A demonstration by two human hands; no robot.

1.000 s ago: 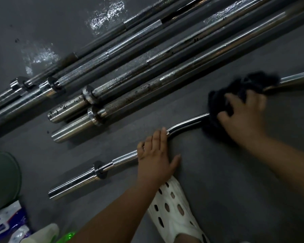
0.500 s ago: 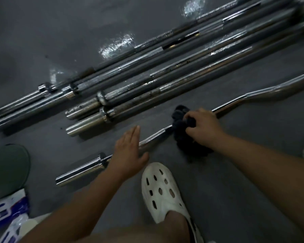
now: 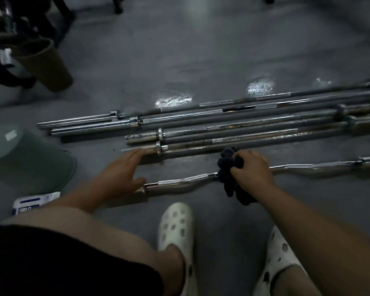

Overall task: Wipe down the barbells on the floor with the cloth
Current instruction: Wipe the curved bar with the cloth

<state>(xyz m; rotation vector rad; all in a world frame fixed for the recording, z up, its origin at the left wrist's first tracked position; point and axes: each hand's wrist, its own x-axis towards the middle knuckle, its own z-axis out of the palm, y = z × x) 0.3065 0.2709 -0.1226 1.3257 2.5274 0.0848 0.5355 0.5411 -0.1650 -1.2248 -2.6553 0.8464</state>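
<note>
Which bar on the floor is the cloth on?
The curved bar nearest the person, the only bent one; the right hand grips the cloth on it. The straight bars lie beyond.

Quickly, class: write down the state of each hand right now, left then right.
Left hand: open, fingers straight, over the curved bar's left end.
Right hand: closed, gripping the dark cloth on the curved bar.

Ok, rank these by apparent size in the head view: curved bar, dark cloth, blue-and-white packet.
curved bar, longest by far.
dark cloth and blue-and-white packet look alike; packet partly hidden, so unranked.
</note>
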